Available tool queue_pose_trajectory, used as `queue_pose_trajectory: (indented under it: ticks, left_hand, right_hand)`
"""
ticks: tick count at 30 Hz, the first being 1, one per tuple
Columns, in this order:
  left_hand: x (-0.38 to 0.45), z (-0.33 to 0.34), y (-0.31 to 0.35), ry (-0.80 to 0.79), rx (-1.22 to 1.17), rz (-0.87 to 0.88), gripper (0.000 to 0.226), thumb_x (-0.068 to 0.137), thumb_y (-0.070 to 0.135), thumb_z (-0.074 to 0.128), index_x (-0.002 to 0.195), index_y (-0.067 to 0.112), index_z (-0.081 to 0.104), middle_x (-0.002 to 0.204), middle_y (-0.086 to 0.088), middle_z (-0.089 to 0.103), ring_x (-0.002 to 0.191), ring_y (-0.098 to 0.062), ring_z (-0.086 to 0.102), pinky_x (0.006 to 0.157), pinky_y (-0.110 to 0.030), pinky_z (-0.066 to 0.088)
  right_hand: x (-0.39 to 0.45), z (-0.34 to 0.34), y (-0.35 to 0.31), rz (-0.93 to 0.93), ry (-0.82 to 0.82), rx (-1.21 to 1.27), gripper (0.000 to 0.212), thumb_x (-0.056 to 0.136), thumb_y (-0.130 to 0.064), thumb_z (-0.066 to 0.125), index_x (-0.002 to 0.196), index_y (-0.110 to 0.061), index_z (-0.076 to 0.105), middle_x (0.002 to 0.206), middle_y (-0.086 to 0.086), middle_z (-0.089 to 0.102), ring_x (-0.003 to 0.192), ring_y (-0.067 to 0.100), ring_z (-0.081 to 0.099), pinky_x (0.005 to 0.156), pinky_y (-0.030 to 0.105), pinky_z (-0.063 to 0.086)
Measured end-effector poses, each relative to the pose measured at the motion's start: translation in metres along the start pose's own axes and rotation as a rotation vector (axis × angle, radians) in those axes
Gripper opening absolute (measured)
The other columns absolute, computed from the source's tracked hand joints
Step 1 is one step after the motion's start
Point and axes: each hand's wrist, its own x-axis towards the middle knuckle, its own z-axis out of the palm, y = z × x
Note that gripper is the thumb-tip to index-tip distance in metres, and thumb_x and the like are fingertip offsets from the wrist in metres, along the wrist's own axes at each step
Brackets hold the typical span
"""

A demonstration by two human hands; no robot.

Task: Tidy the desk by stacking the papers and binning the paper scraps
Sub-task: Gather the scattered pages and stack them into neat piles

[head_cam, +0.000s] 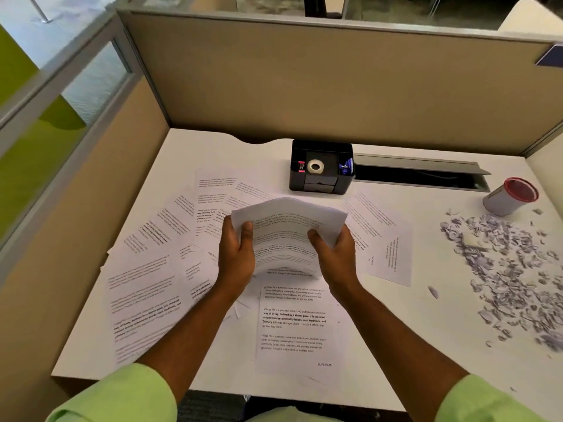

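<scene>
**Both hands grip a bundle of sheets above the tabletop**

The left hand and right hand each clasp a side of a bowed bundle of papers, thumbs on top, held above the middle of the tabletop. Loose printed sheets fan out toward the left edge; one sheet marked DUPLICATE lies at the near edge between the forearms, another sheet lies right of the hands. Paper scraps litter the right edge, just beside a small red-rimmed bin near the far right corner. A black desk organiser stands at the far edge.
</scene>
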Motion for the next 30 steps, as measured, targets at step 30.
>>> queue_pose_trajectory:
  ticks: [30]
  left_hand:
    - [0.01,0.003,-0.032,-0.209,0.057,-0.182,0.037,0.1,0.034,0.05,0.136,0.033,0.04,0.12,0.006,0.062,0.105,-0.013,0.065,0.076,-0.035,0.061]
  right_hand:
    - [0.009,-0.018,0.033,0.048,-0.057,-0.129,0.051,0.09,-0.024,0.078,0.135,-0.029,0.055,0.122,-0.006,0.068,0.108,0.015,0.066,0.089,0.036,0.059]
